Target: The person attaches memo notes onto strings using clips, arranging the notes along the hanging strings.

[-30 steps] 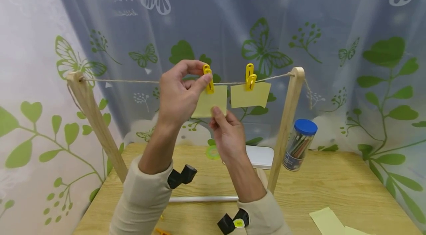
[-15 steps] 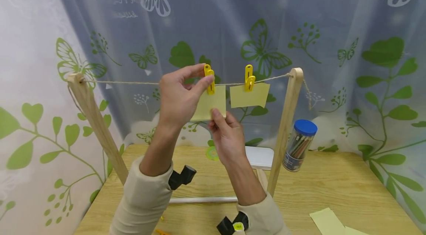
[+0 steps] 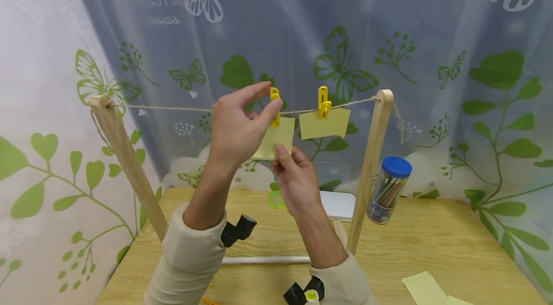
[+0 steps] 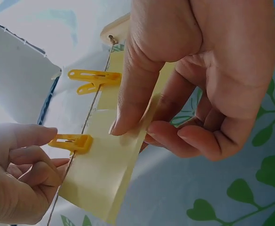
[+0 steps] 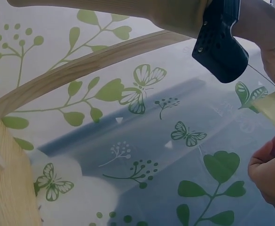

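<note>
My left hand (image 3: 237, 125) holds a yellow plastic clip (image 3: 274, 93) between thumb and index finger at the twine (image 3: 173, 107). A pale yellow paper note (image 3: 285, 132) hangs below this clip, its top edge by the twine. My right hand (image 3: 299, 182) pinches the note's lower edge between thumb and fingers. To the right, a second yellow clip (image 3: 322, 98) fastens another yellow note (image 3: 315, 126) on the twine. In the left wrist view, both clips straddle the twine. The right wrist view catches only a corner of the note (image 5: 274, 108).
Two wooden posts (image 3: 365, 175) carry the twine. A blue-lidded jar of pencils (image 3: 389, 189) stands behind the right post. A white flat box (image 3: 339, 205), a green tape roll (image 3: 276, 199), a white bar (image 3: 263, 260) and loose yellow notes (image 3: 425, 286) are on the table.
My left hand and its clip have shifted slightly right and down, and the index finger is straighter. The note sits a little lower and tilts more, with my right hand following.
</note>
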`<action>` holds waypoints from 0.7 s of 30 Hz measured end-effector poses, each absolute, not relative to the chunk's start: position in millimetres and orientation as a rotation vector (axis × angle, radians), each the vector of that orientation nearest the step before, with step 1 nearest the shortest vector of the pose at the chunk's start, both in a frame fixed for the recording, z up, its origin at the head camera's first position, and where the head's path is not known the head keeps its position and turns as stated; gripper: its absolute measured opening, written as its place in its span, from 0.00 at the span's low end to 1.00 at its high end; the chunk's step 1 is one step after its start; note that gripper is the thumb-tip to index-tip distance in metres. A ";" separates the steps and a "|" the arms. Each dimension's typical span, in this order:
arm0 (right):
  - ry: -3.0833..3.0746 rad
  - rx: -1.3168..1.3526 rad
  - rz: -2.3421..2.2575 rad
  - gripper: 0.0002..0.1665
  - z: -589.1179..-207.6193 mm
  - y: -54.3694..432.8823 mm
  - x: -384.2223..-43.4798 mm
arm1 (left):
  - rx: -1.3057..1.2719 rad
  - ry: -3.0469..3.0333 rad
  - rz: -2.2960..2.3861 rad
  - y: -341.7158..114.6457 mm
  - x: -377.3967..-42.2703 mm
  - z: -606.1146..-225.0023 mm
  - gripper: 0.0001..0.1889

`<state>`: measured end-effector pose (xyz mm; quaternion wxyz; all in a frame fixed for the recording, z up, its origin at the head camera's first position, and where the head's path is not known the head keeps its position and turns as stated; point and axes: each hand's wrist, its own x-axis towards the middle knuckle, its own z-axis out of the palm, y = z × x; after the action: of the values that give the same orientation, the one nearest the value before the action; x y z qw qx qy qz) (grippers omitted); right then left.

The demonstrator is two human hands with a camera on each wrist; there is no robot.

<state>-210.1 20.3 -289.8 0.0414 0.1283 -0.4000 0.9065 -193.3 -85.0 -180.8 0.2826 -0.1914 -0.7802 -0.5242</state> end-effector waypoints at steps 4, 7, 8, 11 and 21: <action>-1.249 0.408 2.778 0.15 -291.3 21.7 -210.3 | -0.517 -2.089 -1.426 -85.8 -193.7 -181.4 0.18; -1.253 0.438 2.788 0.13 -293.2 23.5 -210.3 | -0.518 -2.083 -1.446 -86.6 -193.4 -182.3 0.18; -1.259 0.451 2.791 0.13 -294.1 24.3 -210.2 | -0.522 -2.081 -1.446 -86.8 -193.4 -182.8 0.18; -1.268 0.484 2.803 0.09 -297.4 27.6 -210.3 | -0.536 -2.070 -1.455 -87.4 -192.7 -183.9 0.18; -1.593 0.511 2.576 0.07 -316.2 45.8 -209.6 | -0.621 -1.951 -1.467 -98.2 -185.1 -190.6 0.17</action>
<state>-209.6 45.8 -316.2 0.0351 0.1663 -0.5184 0.8381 -185.1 -98.2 -190.6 0.3064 -0.2347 -0.7372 -0.5546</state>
